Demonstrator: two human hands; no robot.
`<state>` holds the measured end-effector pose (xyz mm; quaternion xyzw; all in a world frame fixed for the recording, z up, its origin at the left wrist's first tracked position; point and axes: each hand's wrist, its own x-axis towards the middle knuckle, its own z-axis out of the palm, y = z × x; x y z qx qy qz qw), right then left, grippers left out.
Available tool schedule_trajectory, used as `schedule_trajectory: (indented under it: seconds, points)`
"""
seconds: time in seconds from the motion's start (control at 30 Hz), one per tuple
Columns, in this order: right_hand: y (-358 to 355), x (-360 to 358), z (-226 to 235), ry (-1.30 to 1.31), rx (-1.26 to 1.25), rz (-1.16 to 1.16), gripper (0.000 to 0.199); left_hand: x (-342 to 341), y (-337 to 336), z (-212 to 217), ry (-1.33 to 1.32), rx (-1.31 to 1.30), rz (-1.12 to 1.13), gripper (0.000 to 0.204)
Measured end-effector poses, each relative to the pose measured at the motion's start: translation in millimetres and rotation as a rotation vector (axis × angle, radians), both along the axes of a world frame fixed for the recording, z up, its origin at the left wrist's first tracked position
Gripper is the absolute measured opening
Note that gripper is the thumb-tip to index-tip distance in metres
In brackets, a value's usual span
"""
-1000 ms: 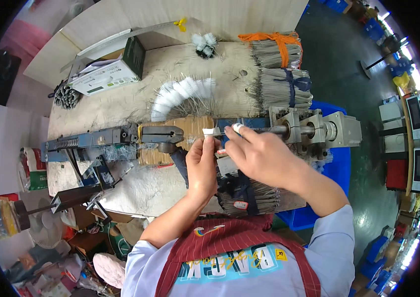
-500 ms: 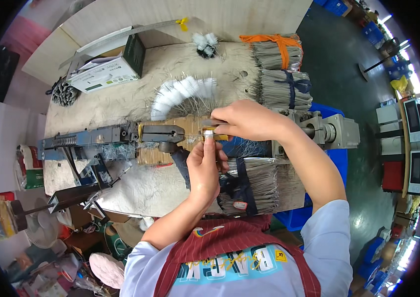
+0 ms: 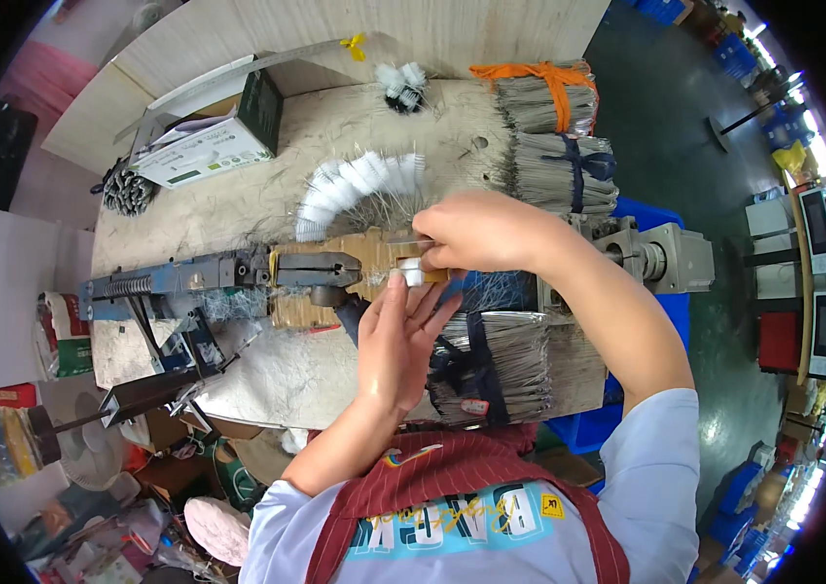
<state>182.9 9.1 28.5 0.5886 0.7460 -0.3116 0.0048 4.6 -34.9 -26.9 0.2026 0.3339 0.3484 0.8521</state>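
A small white tuft, probably bristles, (image 3: 410,272) lies on the worn wooden block (image 3: 374,245) in front of me. My left hand (image 3: 395,341) reaches up from below, its fingers stretched out and apart, a fingertip touching the tuft's lower edge. From the right, my right hand (image 3: 481,232) bends over the block with fingers pinched beside the tuft; what they hold is hidden. Left of the tuft, dark metal jaws (image 3: 316,268) point toward it. They belong to a long blue clamp-like device (image 3: 165,275). On the right, a metal spindle unit (image 3: 651,261) is mounted at the table edge.
Beyond the block, white bristle brushes with wire stems (image 3: 359,180) lie in an arc. Tied wire bundles lie near me (image 3: 510,365) and at the far right (image 3: 554,102). A paper-filled box (image 3: 209,146) stands far left. Blue crates (image 3: 656,321) sit beside the table.
My left hand's fingers have straightened and spread from a curled pinch, and the hand has shifted slightly left and down. More of the white tuft shows. My right hand has barely moved.
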Motion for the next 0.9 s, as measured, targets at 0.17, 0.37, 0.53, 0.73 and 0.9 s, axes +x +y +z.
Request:
schedule_trajectory:
  seconds: [0.17,0.37,0.53,0.73,0.9]
  points:
    - [-19.3,22.5,-0.8,-0.034,0.407,-0.042,0.024,-13.7,10.3,14.7,-0.250,-0.183,0.068,0.066]
    - [-57.9,18.2,16.8,0.570,0.052,-0.396,0.027,-24.4,7.6,10.5,-0.244,-0.131,0.116,0.069]
    - [-68.7,-27.4,-15.4,0.333,0.699,-0.152,0.016,-24.1,5.9,6.5,-0.296,-0.230,0.118,0.060]
    - [-61.1,-40.5,-29.1,0.021,0.877,-0.127,0.016,-25.1,3.5,10.6,-0.351,-0.309,0.131,0.051]
    - [-73.2,-32.1,-8.1,0.173,0.683,-0.338,0.020,-24.3,4.9,10.9,-0.267,-0.146,0.078,0.060]
